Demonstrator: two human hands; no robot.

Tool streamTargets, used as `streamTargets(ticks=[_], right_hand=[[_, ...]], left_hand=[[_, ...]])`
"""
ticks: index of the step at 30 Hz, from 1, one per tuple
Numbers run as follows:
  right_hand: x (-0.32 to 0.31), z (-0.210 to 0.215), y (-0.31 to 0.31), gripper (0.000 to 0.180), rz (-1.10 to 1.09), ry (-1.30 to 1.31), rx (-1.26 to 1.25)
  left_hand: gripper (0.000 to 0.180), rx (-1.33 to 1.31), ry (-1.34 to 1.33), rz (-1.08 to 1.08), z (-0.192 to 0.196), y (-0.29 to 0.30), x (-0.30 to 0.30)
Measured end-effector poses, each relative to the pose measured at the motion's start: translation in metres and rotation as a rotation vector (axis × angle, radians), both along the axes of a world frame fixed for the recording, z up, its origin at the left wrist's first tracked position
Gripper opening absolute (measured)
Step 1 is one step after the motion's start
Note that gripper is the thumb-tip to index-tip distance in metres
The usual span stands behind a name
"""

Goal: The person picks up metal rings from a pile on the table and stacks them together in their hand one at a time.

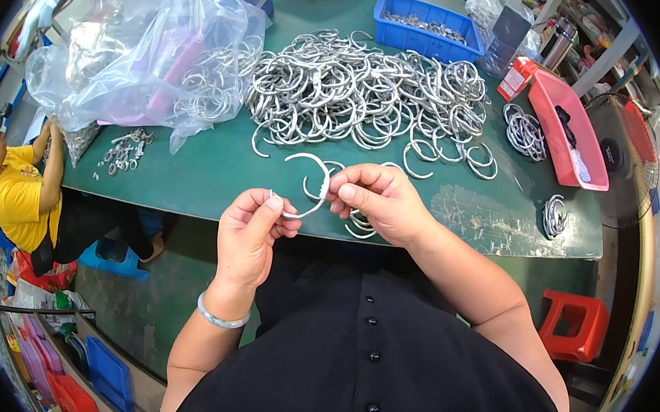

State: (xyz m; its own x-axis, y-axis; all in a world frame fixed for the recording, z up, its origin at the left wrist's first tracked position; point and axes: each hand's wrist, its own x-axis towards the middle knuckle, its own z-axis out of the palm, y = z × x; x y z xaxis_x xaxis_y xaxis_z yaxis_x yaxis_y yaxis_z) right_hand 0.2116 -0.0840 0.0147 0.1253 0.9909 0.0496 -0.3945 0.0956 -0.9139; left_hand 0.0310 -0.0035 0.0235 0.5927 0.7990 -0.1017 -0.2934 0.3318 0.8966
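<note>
Between my two hands a silver-coloured open bangle (325,176), C-shaped, is held up just above the near part of the green table. My left hand (249,234) is closed, thumb and fingers pinching the bangle's lower end. At its right side, the fingertips of my right hand (381,202) are closed on the bangle's curve. Beyond my hands lies a big tangled heap of similar bangles (362,92). A few loose bangles (359,225) lie beneath my right hand, which partly hides them.
Blue bin (428,47) with small metal pieces stands behind the heap; a pink basket (564,131) is at right. Bangle bundles (554,217) lie near the right edge. Clear plastic bags (148,52) cover the left. A person in yellow (24,205) sits left; a red stool (575,326) stands right.
</note>
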Motion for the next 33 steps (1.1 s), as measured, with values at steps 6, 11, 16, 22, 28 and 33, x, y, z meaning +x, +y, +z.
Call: streamTargets(ticks=[6,11,16,22,28,33], right_hand=[[-0.003,-0.001,-0.007,0.016,0.004,-0.024,-0.03],[-0.003,0.0,-0.005,0.014,-0.001,-0.039,-0.029],[-0.005,0.002,-0.006,0.013,0.003,-0.037,-0.054],[0.015,0.006,-0.005,0.012,-0.137,-0.372,-0.008],[0.037,0.009,0.01,0.007,-0.293,-1.375,0.203],[0.044,0.004,0.032,0.01,-0.156,-1.543,0.112]], left_hand=[[0.005,0.014,0.011,-0.022,-0.003,-0.001,-0.005],[0.007,-0.028,0.031,-0.053,-0.001,0.006,-0.004],[0.009,-0.206,0.035,-0.12,-0.003,0.01,-0.004],[0.008,-0.193,-0.065,-0.134,-0.011,0.016,-0.01],[0.011,-0.142,-0.126,-0.073,-0.016,0.022,-0.016],[0.012,-0.107,-0.146,-0.057,-0.022,0.022,-0.02]])
